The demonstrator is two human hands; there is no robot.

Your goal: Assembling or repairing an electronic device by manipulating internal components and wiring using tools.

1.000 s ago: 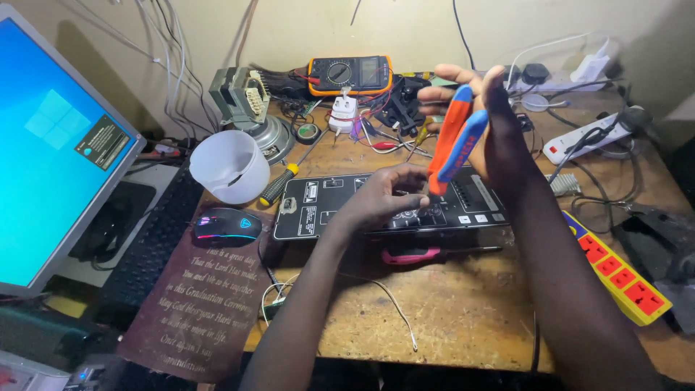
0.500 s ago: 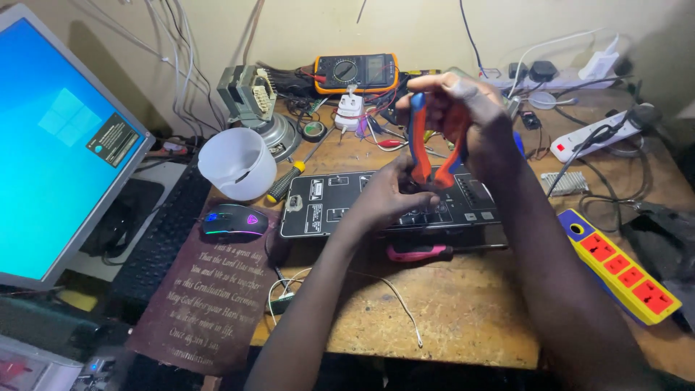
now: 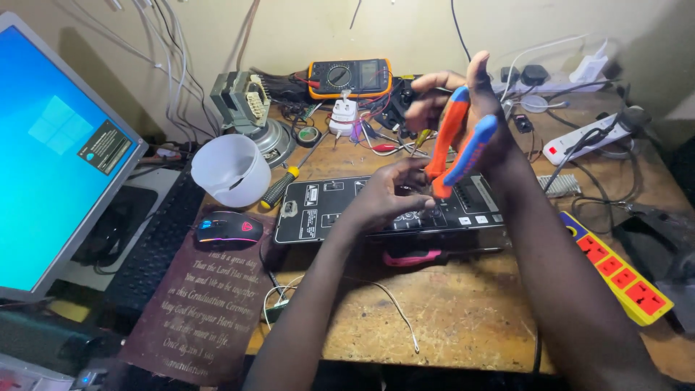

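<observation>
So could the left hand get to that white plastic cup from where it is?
Probably yes: the left hand holds nothing, and only the bare black panel and a screwdriver lie between it and the white cup.

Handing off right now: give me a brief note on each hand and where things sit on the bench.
Right hand: grips orange-and-blue pliers, nose down on the black panel.
Left hand: fingers rest on the panel beside the pliers' tip.
Panel lies flat mid-bench; a pink-handled tool lies at its front edge, a yellow-handled screwdriver to its left.
Done or left: cannot tell; the pliers' nose is hidden.
</observation>
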